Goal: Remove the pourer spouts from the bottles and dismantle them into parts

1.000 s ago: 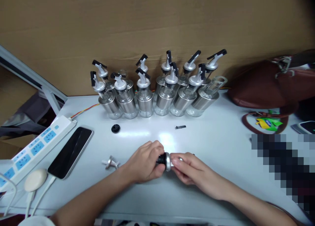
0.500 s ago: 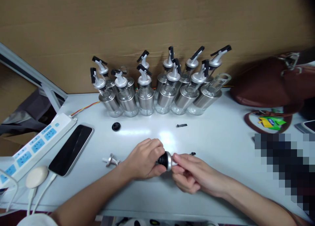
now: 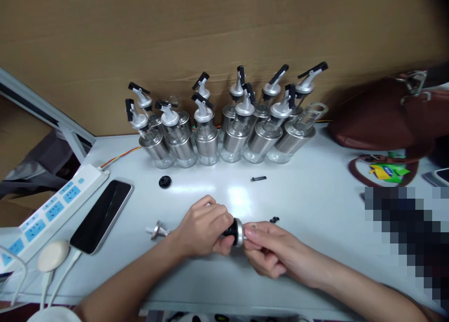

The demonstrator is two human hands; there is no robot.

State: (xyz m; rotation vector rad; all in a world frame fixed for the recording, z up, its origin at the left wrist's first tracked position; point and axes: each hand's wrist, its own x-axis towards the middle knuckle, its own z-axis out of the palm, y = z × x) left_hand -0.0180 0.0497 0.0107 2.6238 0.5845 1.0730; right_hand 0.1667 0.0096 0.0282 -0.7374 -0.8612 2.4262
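Low over the table's front half, my left hand (image 3: 208, 226) is closed around the black ribbed stopper of a silver pourer top (image 3: 240, 232). From the other side, my right hand (image 3: 270, 247) pinches the narrow spout end of the same pourer. Left of my left wrist lies a silver pourer piece (image 3: 158, 230), partly hidden by the wrist. A black ribbed stopper (image 3: 164, 182) rests further back on the left. A small black lever (image 3: 258, 178) lies behind my hands, and tiny black parts (image 3: 274, 219) sit just behind my right hand.
Several glass and steel bottles (image 3: 207, 144) stand along the cardboard wall (image 3: 210, 27), most with pourers; the front right one (image 3: 293, 135) has an open neck. A power strip (image 3: 52, 212), phone (image 3: 101, 217) and white disc (image 3: 53, 255) lie left. A brown bag (image 3: 382, 114) is at right.
The pourer is held slightly lower and further left. The fingers of both hands have shifted a little, and more of the tiny black parts shows behind my right hand.
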